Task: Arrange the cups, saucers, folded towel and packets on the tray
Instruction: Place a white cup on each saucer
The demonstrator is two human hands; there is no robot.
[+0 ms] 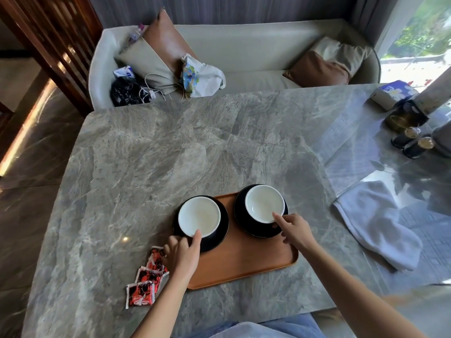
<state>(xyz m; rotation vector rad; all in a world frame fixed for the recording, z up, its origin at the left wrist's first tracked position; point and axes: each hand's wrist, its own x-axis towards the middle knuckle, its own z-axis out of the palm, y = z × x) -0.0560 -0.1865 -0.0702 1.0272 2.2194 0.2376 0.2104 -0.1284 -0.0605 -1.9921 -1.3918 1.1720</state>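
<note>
An orange-brown tray (246,259) lies on the grey marble table. Two black cups with white insides stand on black saucers at the tray's far side: the left cup (199,215) on its saucer (219,240), the right cup (263,203) on its saucer (240,213). My left hand (183,254) grips the left cup's near rim, thumb inside. My right hand (295,230) pinches the right cup's near rim, forefinger on the edge. Three red and black packets (146,276) lie on the table left of the tray. A white towel (380,223) lies rumpled to the right, off the tray.
At the table's far right stand a tissue box (390,92), a dark jar (402,118) and two small dark bottles (412,142). Beyond the table is a pale sofa (244,50) with cushions, bags and a cable. The table's near edge is close to my lap.
</note>
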